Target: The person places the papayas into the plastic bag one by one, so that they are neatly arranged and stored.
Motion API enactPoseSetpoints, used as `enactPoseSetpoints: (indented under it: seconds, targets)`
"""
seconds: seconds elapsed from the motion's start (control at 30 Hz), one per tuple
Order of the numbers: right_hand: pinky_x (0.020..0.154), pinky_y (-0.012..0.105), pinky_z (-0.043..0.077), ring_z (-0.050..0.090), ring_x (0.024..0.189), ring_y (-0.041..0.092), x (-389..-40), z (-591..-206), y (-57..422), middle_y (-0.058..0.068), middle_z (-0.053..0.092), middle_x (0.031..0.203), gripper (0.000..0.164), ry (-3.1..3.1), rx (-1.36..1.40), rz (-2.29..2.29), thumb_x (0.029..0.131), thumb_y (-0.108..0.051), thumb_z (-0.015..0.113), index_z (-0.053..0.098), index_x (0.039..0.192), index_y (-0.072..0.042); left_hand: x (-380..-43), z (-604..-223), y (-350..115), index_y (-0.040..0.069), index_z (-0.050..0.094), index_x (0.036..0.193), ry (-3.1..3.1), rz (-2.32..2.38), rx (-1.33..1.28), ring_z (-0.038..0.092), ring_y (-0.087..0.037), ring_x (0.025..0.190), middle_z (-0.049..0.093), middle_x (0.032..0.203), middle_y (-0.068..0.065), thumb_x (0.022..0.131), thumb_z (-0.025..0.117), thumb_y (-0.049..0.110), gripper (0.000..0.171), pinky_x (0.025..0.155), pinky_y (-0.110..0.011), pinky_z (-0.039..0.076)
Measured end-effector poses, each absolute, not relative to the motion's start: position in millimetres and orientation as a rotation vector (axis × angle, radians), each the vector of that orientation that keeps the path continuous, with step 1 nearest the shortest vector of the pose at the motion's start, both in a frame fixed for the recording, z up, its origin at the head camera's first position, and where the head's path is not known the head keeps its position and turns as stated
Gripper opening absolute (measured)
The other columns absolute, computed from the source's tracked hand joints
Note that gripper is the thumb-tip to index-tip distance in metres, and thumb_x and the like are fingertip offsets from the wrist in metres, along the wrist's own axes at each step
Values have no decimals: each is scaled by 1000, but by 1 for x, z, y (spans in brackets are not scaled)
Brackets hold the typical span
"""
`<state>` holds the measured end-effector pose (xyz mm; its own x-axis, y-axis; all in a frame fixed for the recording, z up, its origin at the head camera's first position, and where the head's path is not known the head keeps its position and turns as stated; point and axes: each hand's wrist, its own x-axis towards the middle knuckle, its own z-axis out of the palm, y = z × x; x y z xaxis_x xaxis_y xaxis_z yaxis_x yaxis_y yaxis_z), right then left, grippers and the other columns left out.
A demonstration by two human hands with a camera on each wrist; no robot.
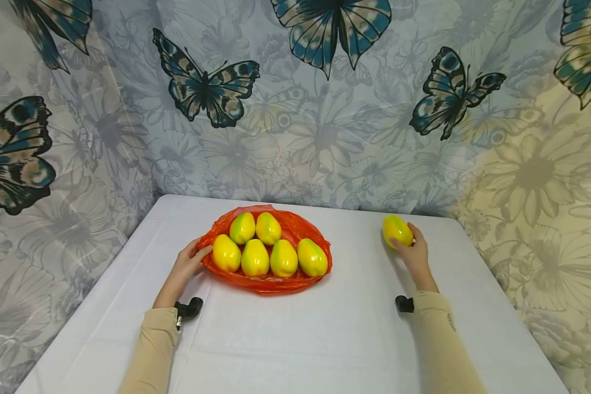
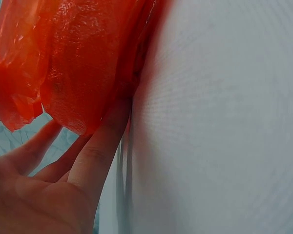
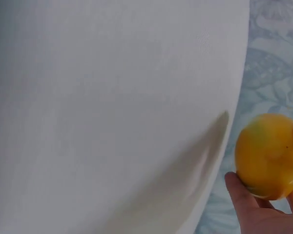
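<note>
A red plastic bag (image 1: 263,287) lies spread open on the table, left of the middle in the head view. Several glossy yellow-green mangoes (image 1: 255,257) sit in it in two rows. My left hand (image 1: 187,265) rests against the bag's left side. In the left wrist view, its fingers (image 2: 95,156) are fairly straight and touch the red plastic; some tips are hidden behind it. Well to the right, my right hand (image 1: 415,253) grips a single mango (image 1: 395,230) between thumb and fingers. The right wrist view shows that mango (image 3: 266,153) at the right edge, partly cut off.
White cloth covers the table (image 1: 295,339). Behind it hangs a grey-blue floral backdrop (image 1: 325,137) with large butterflies, which also runs along both sides. A small black camera is strapped at each wrist, and both sleeves (image 1: 152,345) are beige.
</note>
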<state>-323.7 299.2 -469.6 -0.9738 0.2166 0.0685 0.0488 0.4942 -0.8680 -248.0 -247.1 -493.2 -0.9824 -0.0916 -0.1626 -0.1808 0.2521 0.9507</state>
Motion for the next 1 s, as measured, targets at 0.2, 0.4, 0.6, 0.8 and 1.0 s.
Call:
enactPoseSetpoints:
  seconds: [0.2, 0.4, 0.6, 0.8, 1.0]
  targets:
    - [107, 48, 35, 37, 127, 38, -330, -468, 276, 24, 29, 155, 74, -2578, -172, 1494, 95, -19, 62, 20, 155, -6, -247, -492, -246, 12, 24, 155, 2418, 1868, -260, 43, -31, 134, 32, 157, -18, 98, 50, 49, 73, 107, -43, 44]
    - [106, 47, 38, 39, 126, 38, -337, -467, 252, 22, 31, 154, 75, -2573, -124, 1555, 95, -22, 64, 22, 155, -9, -247, -490, -246, 12, 23, 155, 2416, 1874, -258, 42, -31, 135, 32, 157, -18, 99, 50, 48, 72, 109, -45, 42]
    - [105, 47, 40, 41, 125, 38, -340, -465, 229, 21, 32, 153, 73, -2554, -43, 1621, 94, -22, 65, 24, 154, -9, -247, -491, -247, 12, 24, 155, 2417, 1868, -275, 41, -32, 136, 31, 158, -17, 99, 50, 48, 72, 110, -47, 40]
    - [106, 48, 41, 42, 127, 38, -343, -464, 206, 20, 33, 153, 72, -2536, 22, 1651, 94, -22, 66, 28, 153, -9, -247, -492, -246, 12, 23, 156, 2407, 1869, -265, 41, -31, 136, 30, 158, -17, 99, 50, 48, 72, 110, -46, 41]
    - [106, 50, 44, 46, 131, 41, -344, -461, 187, 23, 35, 152, 68, -2498, 77, 1701, 94, -17, 66, 32, 151, -9, -249, -493, -246, 12, 22, 156, 2396, 1877, -269, 41, -31, 137, 30, 159, -17, 99, 50, 46, 71, 110, -45, 41]
